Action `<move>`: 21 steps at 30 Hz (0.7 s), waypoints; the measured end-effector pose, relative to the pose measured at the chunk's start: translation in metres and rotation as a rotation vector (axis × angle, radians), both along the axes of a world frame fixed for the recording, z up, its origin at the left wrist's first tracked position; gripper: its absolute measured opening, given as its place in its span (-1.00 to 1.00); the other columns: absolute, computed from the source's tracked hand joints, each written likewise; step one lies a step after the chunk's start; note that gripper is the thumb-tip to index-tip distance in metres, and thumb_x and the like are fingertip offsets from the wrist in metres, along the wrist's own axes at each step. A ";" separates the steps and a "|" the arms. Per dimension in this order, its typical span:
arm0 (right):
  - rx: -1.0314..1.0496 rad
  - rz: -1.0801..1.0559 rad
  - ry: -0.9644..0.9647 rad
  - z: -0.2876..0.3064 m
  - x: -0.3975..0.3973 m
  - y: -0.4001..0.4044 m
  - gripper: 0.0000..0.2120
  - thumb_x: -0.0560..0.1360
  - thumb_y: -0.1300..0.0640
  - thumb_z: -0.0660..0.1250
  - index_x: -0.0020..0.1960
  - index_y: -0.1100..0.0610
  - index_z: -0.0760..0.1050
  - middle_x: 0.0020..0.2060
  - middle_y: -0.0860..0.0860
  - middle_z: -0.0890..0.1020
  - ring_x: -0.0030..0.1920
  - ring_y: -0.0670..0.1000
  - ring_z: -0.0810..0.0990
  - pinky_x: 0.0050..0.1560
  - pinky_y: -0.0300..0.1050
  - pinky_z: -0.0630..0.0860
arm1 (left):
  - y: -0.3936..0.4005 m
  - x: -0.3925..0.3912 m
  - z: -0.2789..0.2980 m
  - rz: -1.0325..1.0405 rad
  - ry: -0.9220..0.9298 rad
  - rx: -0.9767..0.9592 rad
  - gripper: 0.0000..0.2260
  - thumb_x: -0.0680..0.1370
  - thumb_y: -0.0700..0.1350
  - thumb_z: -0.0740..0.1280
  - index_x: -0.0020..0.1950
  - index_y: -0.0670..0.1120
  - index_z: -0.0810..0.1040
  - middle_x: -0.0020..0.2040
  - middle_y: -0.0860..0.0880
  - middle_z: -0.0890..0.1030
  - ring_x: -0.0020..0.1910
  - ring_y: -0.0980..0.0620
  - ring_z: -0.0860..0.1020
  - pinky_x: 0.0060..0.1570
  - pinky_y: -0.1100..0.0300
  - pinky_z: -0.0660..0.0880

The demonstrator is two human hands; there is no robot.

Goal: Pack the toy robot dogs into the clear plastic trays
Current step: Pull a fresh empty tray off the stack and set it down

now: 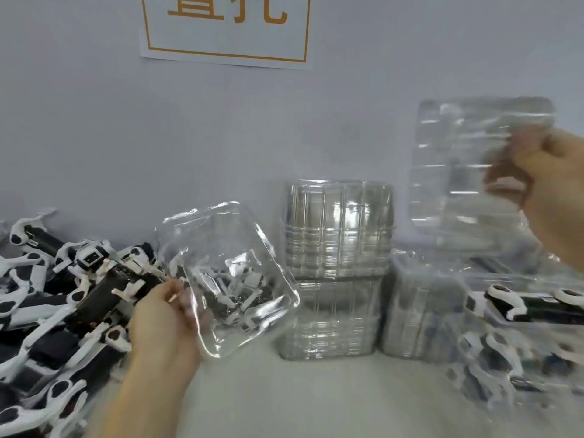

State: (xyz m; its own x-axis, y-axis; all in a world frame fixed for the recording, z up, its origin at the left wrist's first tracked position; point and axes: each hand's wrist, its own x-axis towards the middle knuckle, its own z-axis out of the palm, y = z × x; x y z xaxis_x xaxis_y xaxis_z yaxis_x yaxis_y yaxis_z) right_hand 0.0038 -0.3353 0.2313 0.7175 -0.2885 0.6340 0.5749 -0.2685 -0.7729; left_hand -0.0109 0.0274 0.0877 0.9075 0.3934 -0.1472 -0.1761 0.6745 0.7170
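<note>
My left hand (164,324) grips the lower left edge of a clear plastic tray (227,270), tilted in the air above the table. My right hand (543,178) grips a second clear tray (467,172), raised upright at the upper right and blurred. A heap of black-and-white toy robot dogs (57,298) lies at the left, some seen through the left tray. At the right, another robot dog (521,303) lies on top of a pile of packed trays (505,368).
Stacks of empty clear trays (336,267) stand at the middle back against the grey wall, with another stack (420,305) beside them. A paper sign (226,26) hangs on the wall. The light table surface (300,399) stretches across the front.
</note>
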 end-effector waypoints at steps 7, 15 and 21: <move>-0.558 -0.304 0.313 -0.027 0.056 -0.018 -0.86 0.66 0.09 0.21 -0.01 0.01 0.53 -0.09 0.10 0.64 -0.08 0.16 0.60 -0.07 0.02 0.47 | -0.015 0.006 -0.012 -0.115 0.012 -0.130 -0.68 0.62 -0.18 0.08 -0.35 -0.02 0.23 -0.52 0.06 0.20 -0.65 0.11 0.17 -0.66 0.39 0.14; -0.998 -0.354 0.444 -0.027 0.082 -0.011 -0.86 0.60 0.29 0.25 0.06 0.08 0.48 -0.06 0.04 0.60 0.02 0.12 0.51 0.03 -0.03 0.40 | -0.021 0.012 -0.016 -0.178 -0.033 -0.247 -0.72 0.57 -0.20 0.03 -0.35 -0.03 0.24 -0.52 0.06 0.17 -0.67 0.13 0.12 -0.58 0.35 -0.02; -1.161 -0.394 0.645 -0.031 0.079 -0.010 -0.69 0.59 0.14 0.33 0.33 0.07 0.52 0.19 0.06 0.60 0.25 0.16 0.51 0.30 0.12 0.43 | -0.022 0.011 -0.013 -0.095 -0.021 -0.245 -0.72 0.58 -0.19 0.04 -0.34 -0.02 0.22 -0.55 0.07 0.17 -0.67 0.12 0.11 -0.67 0.36 0.04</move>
State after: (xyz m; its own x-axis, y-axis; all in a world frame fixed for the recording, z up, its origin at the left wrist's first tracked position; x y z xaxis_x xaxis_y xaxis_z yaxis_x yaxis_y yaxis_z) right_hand 0.0827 -0.3449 0.2007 0.9678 -0.0794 0.2388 -0.0582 -0.9938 -0.0946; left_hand 0.0006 0.0055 0.0745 0.9424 0.2615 -0.2085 -0.1168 0.8416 0.5272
